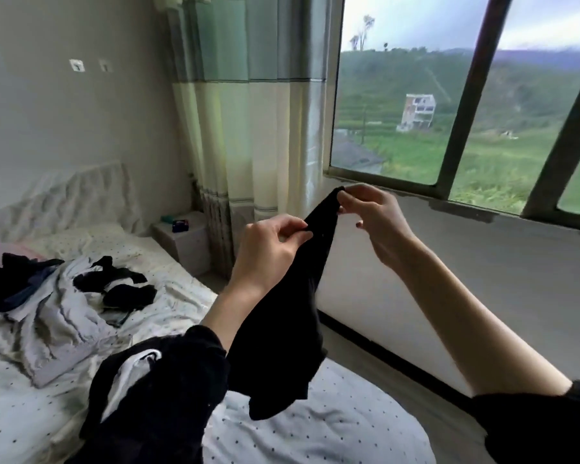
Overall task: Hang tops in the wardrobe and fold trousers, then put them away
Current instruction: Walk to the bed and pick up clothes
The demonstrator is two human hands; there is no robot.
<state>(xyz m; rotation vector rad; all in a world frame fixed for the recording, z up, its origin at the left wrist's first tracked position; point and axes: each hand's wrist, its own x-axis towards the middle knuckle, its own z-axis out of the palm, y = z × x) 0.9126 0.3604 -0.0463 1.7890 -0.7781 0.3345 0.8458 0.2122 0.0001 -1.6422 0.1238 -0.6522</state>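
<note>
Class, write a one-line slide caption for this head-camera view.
Both hands, left and right, pinch a black garment above the bed.

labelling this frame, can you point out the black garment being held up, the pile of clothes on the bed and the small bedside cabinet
black garment (292, 316): head view, middle of the hanging cloth
pile of clothes (61, 296): head view, grey cloth mid-pile
bedside cabinet (190, 247): head view, its front face

The black garment (292, 296) is soft, matt cloth that hangs limp. The bed (315, 426) wears a smooth, dotted white cotton-like sheet, with crumpled matt clothes (57, 306) near its left edge. The curtain (248, 105) has a faint satin sheen.
</note>
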